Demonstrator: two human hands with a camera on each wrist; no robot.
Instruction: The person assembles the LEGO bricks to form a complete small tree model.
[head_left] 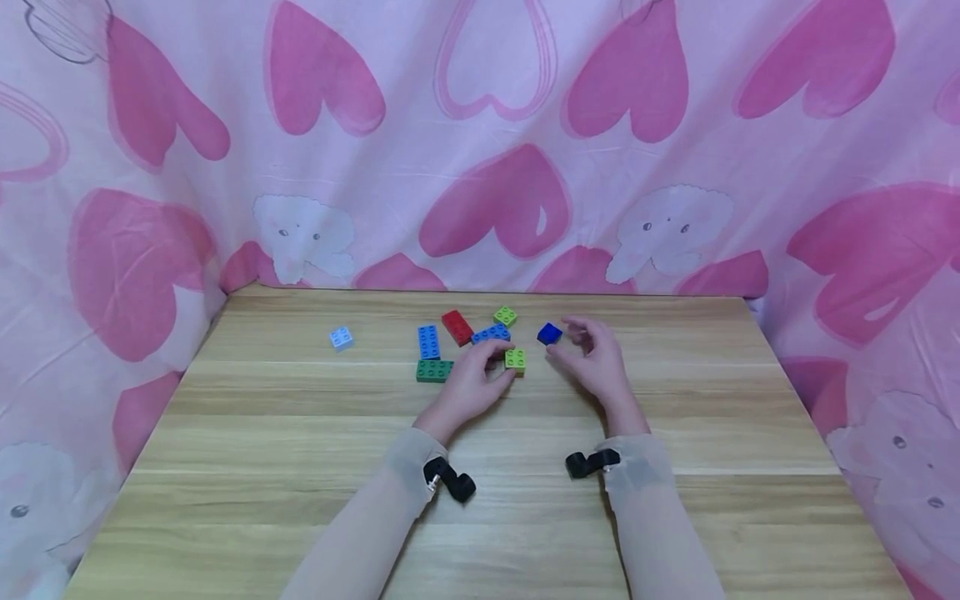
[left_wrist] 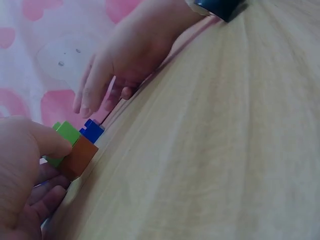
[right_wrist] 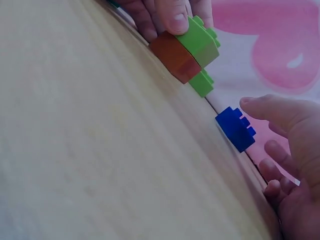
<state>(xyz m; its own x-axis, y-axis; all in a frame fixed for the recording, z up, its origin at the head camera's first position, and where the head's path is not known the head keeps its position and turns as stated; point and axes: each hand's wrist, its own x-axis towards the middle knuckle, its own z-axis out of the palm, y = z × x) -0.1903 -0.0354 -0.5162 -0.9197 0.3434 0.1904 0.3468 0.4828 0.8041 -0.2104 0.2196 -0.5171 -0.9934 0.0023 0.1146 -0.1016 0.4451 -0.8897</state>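
Note:
My left hand [head_left: 471, 385] pinches a lime green brick [head_left: 515, 359] between thumb and fingers. Under it sits an orange brick [left_wrist: 82, 156], joined to it as a two-layer stack close to the tabletop. To the right lies a dark blue brick [head_left: 549, 334], studs up in the right wrist view. Around that brick my right hand [head_left: 597, 364] is spread, thumb on the near side and fingers beyond, with a gap showing between thumb and brick in the right wrist view.
Behind and beside the left hand lie a green brick [head_left: 432, 372], two blue bricks [head_left: 428, 342], a red brick [head_left: 457, 327] and another lime brick [head_left: 506, 316]. A light blue brick [head_left: 341, 337] sits apart at left. A pink heart-patterned curtain [head_left: 480, 208] borders the wooden table [head_left: 517, 517].

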